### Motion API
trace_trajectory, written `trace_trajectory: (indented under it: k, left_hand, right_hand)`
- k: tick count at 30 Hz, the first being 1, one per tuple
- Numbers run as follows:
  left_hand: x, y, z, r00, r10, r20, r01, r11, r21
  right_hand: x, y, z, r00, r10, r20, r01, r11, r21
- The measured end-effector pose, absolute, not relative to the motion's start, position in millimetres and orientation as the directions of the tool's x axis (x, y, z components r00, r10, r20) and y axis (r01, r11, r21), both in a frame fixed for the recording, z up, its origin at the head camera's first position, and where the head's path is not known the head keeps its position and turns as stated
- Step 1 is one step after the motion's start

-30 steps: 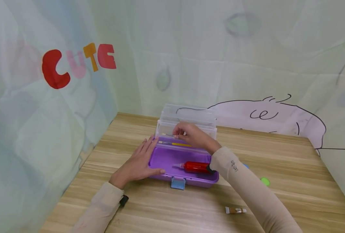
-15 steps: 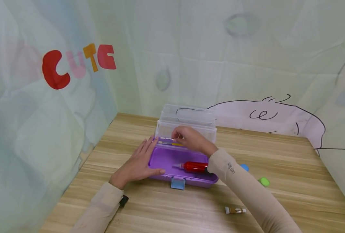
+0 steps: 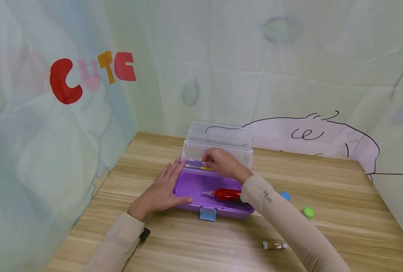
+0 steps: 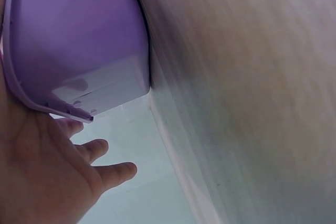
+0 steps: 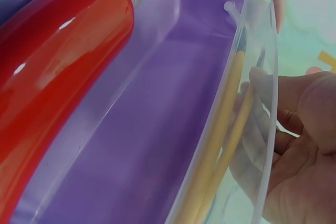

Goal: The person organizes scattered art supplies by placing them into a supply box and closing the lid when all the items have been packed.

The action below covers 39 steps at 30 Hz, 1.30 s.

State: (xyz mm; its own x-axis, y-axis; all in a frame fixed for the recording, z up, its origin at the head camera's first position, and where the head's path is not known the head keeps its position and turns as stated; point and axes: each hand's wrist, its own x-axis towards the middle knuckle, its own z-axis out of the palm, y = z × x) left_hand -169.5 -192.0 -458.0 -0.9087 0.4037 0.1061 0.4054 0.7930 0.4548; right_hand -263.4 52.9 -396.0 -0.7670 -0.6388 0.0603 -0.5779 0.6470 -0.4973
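A purple plastic box [image 3: 191,185] with its clear lid [image 3: 218,139] raised stands on the table. My left hand [image 3: 158,190] lies spread on its left rim, fingers straight, thumb over the front edge. At the back, my right hand [image 3: 223,162] has thumb and fingertips at the clear tray [image 5: 257,17], pinching a thin paintbrush [image 5: 234,140] that lies in it. A second paintbrush [image 5: 223,114] with a yellow handle rests beside it. Inside the box lies a red squeeze bottle [image 3: 227,195], its far end hidden by my right sleeve.
A blue latch [image 3: 208,214] hangs at the box front. Right of the box on the wooden table [image 3: 188,249] are a blue cap-like piece [image 3: 285,195], a green-lidded pot [image 3: 308,212] and a small brown paint tube [image 3: 275,245]. Printed cloth walls border the table.
My right hand has lowered the thin paintbrush from above the tray down into it, beside the yellow one. My left hand has stayed on the box rim.
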Motion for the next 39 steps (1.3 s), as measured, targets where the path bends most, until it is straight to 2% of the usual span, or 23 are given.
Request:
trace_trajectory:
  k: [20,39]
  left_hand:
    - [-170,-192,-458,-0.903,0.411,0.123,0.42,0.788,0.45]
    - [-170,-192,-457,-0.909,0.403,0.104,0.404,0.792,0.457]
  right_hand:
    - [-261,49,-398,-0.78,-0.621,0.071,-0.577,0.672,-0.464]
    - [-257,63,-395,-0.801,-0.596,0.058,-0.538,0.675,-0.506]
